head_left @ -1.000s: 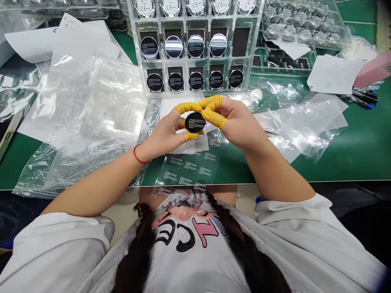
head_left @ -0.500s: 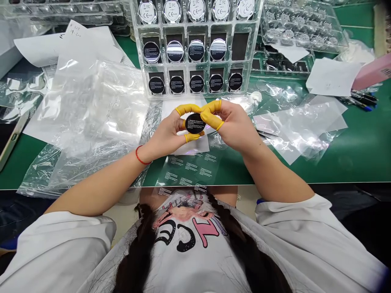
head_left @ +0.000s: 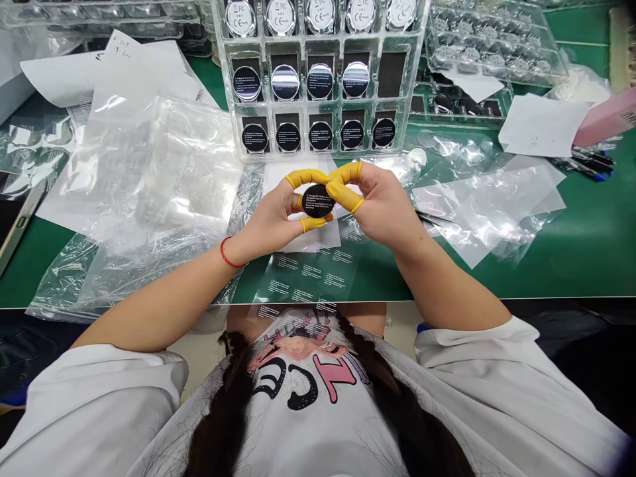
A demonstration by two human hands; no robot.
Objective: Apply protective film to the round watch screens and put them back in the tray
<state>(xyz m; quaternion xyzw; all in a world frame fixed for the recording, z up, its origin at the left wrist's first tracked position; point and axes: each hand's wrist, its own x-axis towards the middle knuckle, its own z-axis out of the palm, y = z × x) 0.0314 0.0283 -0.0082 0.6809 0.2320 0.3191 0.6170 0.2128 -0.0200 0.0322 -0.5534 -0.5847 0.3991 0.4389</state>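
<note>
A round black watch head with white printed text on its face is held above the table edge. My left hand, in yellow finger cots, is closed around its left side, the thumb below and a finger along the top. My right hand, also in yellow finger cots, pinches at its upper right edge, with fingertips against the left hand's finger. What lies between those fingertips is hidden. Below the hands lies a clear sticker sheet with white printed text, overhanging the table edge. White paper lies partly beneath the hands.
A clear plastic tray of watch heads stands just beyond my hands; one visible pocket holds no watch head. Plastic bags lie left, clear film sheets and tweezers right. More trays and pens are farther right.
</note>
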